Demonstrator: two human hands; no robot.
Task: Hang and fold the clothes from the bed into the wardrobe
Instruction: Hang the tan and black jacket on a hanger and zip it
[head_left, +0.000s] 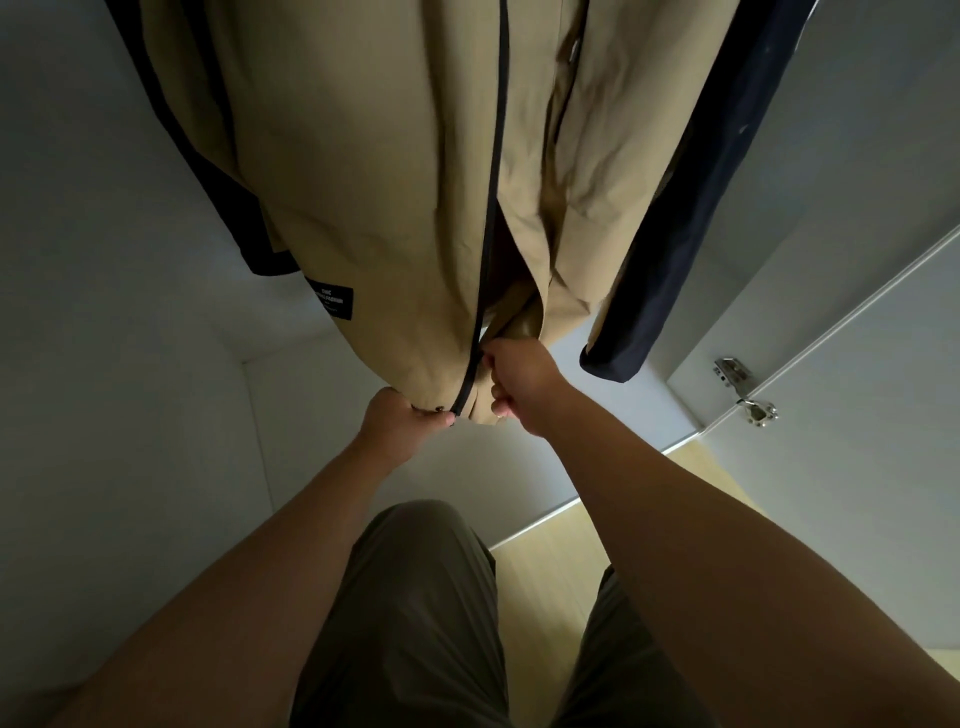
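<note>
Tan jacket hangs inside wardrobe | left hand pinches hem at zipper | right hand grips opposite front edge

A black label on the tan coat bears white print too small to read.

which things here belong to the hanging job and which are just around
In the job: tan zip jacket, left grip and right grip both holding its hem.
Just around: navy garment on the right, dark garment on the left, door hinge, wooden floor.
</note>
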